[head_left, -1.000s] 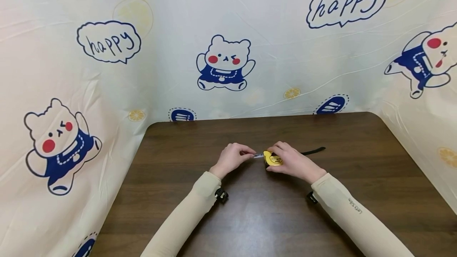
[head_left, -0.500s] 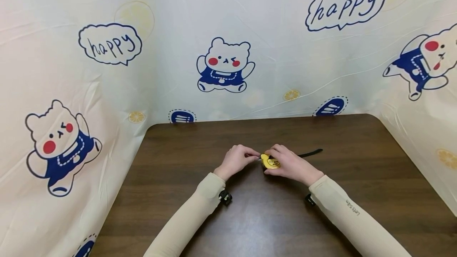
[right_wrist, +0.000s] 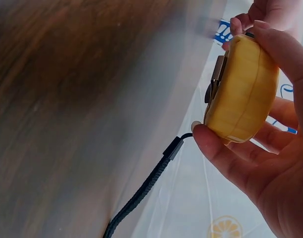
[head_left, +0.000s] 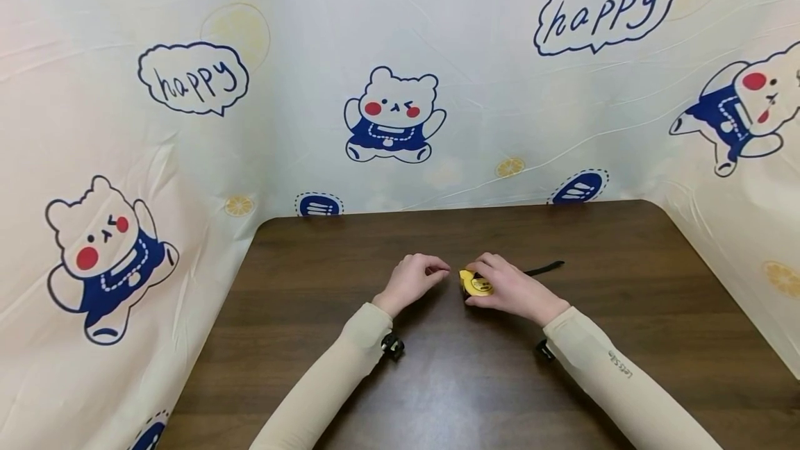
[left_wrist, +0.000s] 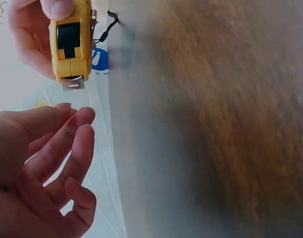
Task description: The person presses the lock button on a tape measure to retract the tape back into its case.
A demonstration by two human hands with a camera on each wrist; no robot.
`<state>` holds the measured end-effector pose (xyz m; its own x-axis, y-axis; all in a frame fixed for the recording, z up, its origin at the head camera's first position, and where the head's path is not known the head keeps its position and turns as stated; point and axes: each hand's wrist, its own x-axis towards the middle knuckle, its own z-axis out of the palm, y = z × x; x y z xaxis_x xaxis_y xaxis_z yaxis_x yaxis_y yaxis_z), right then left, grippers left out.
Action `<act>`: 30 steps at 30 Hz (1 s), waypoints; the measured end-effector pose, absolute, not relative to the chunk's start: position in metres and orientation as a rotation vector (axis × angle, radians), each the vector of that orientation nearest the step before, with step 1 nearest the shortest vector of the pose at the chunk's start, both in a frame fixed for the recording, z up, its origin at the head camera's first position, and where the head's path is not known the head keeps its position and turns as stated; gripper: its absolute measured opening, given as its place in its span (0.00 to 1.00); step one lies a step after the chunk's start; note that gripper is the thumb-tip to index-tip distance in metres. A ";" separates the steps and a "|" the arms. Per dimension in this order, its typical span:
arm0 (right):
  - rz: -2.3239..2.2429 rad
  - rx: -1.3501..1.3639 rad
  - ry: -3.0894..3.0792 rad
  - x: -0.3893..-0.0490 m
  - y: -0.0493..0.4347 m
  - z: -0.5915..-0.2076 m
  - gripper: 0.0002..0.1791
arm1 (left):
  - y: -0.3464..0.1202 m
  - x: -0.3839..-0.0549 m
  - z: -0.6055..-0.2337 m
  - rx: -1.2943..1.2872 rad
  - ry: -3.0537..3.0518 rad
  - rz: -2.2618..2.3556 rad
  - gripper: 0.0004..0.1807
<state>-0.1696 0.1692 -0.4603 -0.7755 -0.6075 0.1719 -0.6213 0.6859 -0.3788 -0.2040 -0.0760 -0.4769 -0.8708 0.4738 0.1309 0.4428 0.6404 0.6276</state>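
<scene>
My right hand grips a yellow tape measure over the middle of the table. In the right wrist view its thumb and fingers wrap the rounded yellow case. A black wrist strap trails from the case. The left wrist view shows the metal end hook right at the case's mouth, with no blade drawn out. Just left of it, my left hand holds nothing. Its thumb and fingertips are loosely bent, a small gap away from the hook.
Under both hands lies a dark brown wooden table. A pale printed cloth with bears hangs behind and beside it. Each sleeve carries a small black wrist camera.
A short length of blade showed between the hands one second ago; it has gone back into the case. The left fingers have let go of the hook and drawn slightly left.
</scene>
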 end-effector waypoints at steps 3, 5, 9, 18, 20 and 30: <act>0.654 1.035 -2.861 -0.171 0.171 -0.462 0.31 | -0.078 -0.204 -0.477 0.774 2.804 1.049 0.10; 0.655 1.032 -2.863 -0.172 0.173 -0.462 0.31 | -0.080 -0.203 -0.477 0.769 2.805 1.040 0.10; 0.658 1.024 -2.859 -0.174 0.176 -0.461 0.31 | -0.083 -0.202 -0.476 0.760 2.803 1.036 0.10; 0.654 0.970 -2.855 -0.182 0.191 -0.465 0.31 | -0.098 -0.200 -0.476 0.726 2.840 1.028 0.10; 0.658 0.957 -2.863 -0.186 0.196 -0.466 0.30 | -0.103 -0.199 -0.475 0.713 2.849 1.021 0.10; 0.638 0.860 -2.927 -0.214 0.225 -0.470 0.31 | -0.127 -0.195 -0.478 0.604 2.882 0.995 0.10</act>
